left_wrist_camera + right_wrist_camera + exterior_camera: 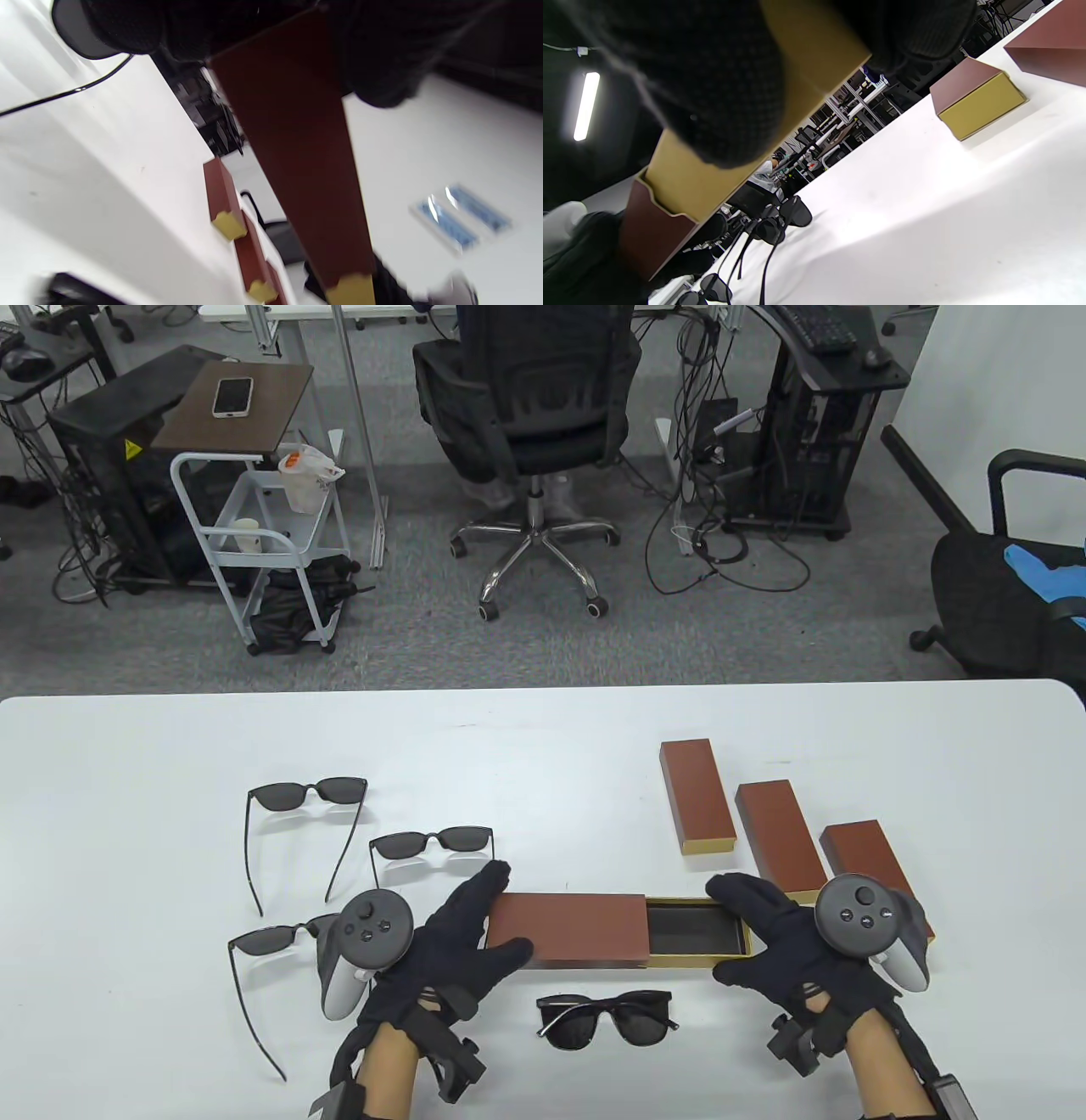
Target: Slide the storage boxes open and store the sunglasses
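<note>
A brown storage box sleeve [567,931] lies near the table's front. Its gold inner drawer [697,931] with a black lining is slid partly out to the right. My left hand [475,929] grips the sleeve's left end, which also shows in the left wrist view [297,161]. My right hand [755,929] grips the drawer's right end, seen close in the right wrist view [806,84]. Folded black sunglasses [607,1016] lie just in front of the box. Three more sunglasses [307,796] [433,841] [271,942] lie open at the left.
Three closed brown boxes [696,794] [780,838] [874,865] lie side by side at the right behind my right hand. The white table [127,831] ends at a far edge; office chairs and a cart stand beyond.
</note>
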The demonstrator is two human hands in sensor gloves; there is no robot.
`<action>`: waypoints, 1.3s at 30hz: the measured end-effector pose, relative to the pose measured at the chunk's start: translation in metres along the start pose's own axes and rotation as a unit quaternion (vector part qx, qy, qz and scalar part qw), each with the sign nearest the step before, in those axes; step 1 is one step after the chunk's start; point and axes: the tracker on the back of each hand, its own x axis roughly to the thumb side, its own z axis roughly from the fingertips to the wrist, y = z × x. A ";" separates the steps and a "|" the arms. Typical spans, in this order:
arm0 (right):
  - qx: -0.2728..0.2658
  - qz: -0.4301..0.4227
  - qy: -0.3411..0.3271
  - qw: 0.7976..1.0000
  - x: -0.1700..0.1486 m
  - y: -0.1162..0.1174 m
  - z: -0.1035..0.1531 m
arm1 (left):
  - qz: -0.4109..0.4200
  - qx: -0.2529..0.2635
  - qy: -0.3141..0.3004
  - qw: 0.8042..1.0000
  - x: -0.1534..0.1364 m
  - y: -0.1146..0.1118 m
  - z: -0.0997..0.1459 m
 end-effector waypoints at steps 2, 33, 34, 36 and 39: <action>-0.006 -0.004 -0.004 1.000 0.002 0.000 0.001 | 0.040 0.032 0.026 0.998 -0.002 0.001 0.001; 0.038 0.103 0.068 0.992 0.002 0.042 -0.001 | 0.266 0.084 0.070 0.958 -0.016 0.014 0.013; 0.059 0.123 0.074 0.988 0.001 0.048 -0.001 | 0.265 0.091 0.071 0.957 -0.016 0.015 0.014; 0.085 0.182 0.055 0.978 0.007 0.066 -0.004 | 0.267 0.110 0.073 0.955 -0.018 0.018 0.015; 0.101 0.220 -0.006 0.970 0.022 0.091 -0.007 | 0.266 0.125 0.080 0.952 -0.019 0.019 0.017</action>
